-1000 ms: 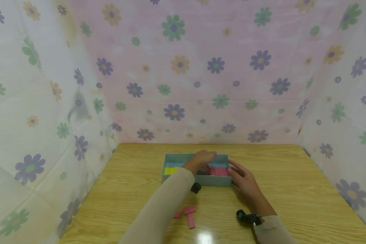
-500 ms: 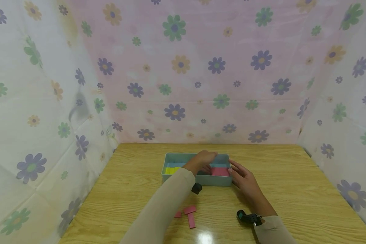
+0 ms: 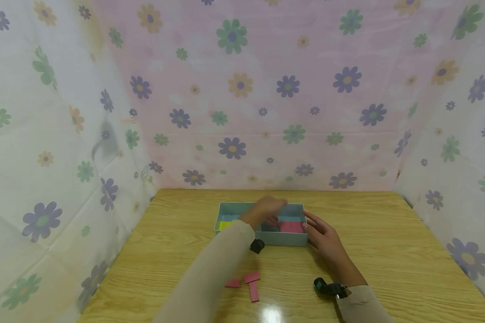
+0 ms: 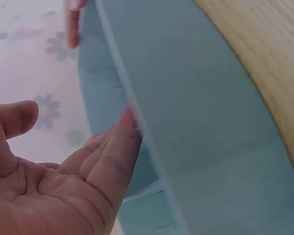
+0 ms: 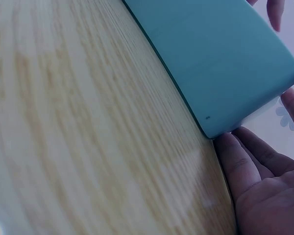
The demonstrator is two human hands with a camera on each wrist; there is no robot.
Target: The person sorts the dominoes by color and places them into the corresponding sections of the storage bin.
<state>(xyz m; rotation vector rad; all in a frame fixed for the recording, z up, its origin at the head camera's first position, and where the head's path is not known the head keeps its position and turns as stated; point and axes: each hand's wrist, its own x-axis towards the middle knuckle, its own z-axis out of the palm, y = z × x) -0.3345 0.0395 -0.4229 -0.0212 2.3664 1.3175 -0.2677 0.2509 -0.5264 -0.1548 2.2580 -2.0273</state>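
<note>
A long pale teal box [image 3: 287,240] stands on the wooden table, with yellow pieces [image 3: 226,225] at its left end and pink pieces [image 3: 292,227] at its right. My left hand [image 3: 264,211] reaches over the front wall into the middle of the box. In the left wrist view its fingers [image 4: 112,161] extend down inside the wall, the thumb stands apart, and nothing shows in its grasp. My right hand [image 3: 325,237] rests against the right end of the box. Its fairly straight fingers [image 5: 237,159] touch the lower corner in the right wrist view.
Loose pink pieces [image 3: 253,289] lie on the table in front of the box, some partly behind the left sleeve [image 3: 210,273]. A flower-patterned cloth [image 3: 266,98] encloses the back and sides of the table [image 3: 368,251].
My left hand has shifted slightly left and up inside the box, uncovering more of its middle. The pink pieces in the box now sit flush together. My right hand stays put.
</note>
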